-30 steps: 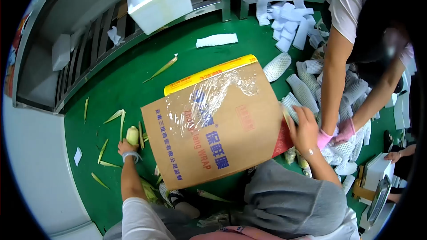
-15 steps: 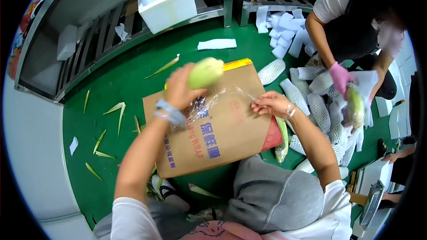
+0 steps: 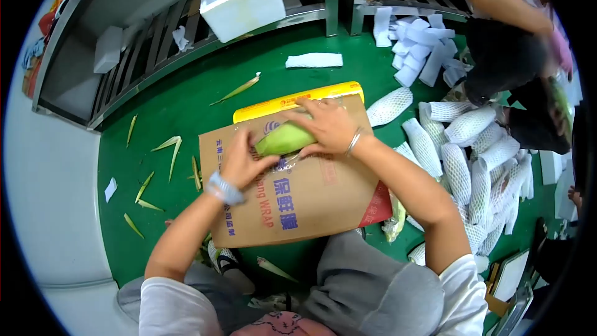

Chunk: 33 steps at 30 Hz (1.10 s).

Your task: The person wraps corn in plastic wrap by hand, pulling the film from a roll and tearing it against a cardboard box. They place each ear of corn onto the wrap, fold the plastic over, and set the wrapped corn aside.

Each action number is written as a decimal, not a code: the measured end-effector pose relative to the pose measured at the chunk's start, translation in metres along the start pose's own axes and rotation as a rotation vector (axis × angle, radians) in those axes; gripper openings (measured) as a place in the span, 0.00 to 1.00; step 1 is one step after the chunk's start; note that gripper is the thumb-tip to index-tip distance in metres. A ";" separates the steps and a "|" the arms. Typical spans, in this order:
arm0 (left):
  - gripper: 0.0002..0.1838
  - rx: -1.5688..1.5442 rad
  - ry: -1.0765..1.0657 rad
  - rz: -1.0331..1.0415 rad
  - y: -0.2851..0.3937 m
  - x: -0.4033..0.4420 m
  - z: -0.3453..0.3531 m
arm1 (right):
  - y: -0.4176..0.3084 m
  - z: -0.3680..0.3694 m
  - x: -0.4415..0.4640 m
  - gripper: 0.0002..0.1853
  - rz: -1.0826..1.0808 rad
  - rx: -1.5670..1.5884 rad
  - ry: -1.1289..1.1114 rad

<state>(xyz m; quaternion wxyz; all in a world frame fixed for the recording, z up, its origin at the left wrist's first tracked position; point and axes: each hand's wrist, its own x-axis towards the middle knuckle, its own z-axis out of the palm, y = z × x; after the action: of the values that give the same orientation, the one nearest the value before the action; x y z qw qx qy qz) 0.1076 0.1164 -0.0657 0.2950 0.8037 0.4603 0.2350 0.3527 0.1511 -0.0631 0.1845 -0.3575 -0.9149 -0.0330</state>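
An ear of corn [image 3: 287, 139] in pale green husk lies across the flat cardboard carton [image 3: 249, 211], on a crumpled bit of clear plastic film [image 3: 289, 163]. My left hand [image 3: 242, 160] curls around its left end, thumb along the near side. Over the right end my right hand [image 3: 329, 126] is wrapped, its fingers on the far side and thumb on the near side. Behind both hands, a yellow roll of cling film [image 3: 267, 107] runs along the carton's far edge.
Many netted ears [image 3: 457, 171] are heaped on the green floor at right, beside a crouching co-worker [image 3: 507, 56]. White foam sleeves [image 3: 413, 53] lie behind. Husk scraps [image 3: 171, 149] dot the left floor. A foam box [image 3: 242, 6] sits on the metal rack.
My left hand has brought the ear down onto the film on the carton. My right hand has moved left from the film's edge onto the ear. The co-worker's hands have shifted right.
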 end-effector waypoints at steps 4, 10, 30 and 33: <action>0.28 0.537 0.054 0.010 -0.008 -0.059 0.009 | 0.011 0.010 0.005 0.36 0.019 0.025 -0.045; 0.06 0.874 -0.404 -0.158 -0.001 -0.061 -0.015 | 0.004 0.006 0.008 0.33 0.224 -0.001 -0.156; 0.49 0.780 -0.010 0.041 0.085 -0.034 0.064 | -0.005 0.015 0.043 0.18 0.252 -0.141 -0.118; 0.44 0.558 -0.182 -0.178 0.068 0.025 0.041 | 0.020 0.016 0.060 0.15 0.516 -0.009 -0.421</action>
<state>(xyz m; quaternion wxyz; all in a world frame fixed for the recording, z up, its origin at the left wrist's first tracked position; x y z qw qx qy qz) 0.1865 0.1002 -0.0461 0.1220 0.8280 0.5473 -0.0001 0.3203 0.2079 -0.0579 -0.0078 -0.5771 -0.8121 0.0855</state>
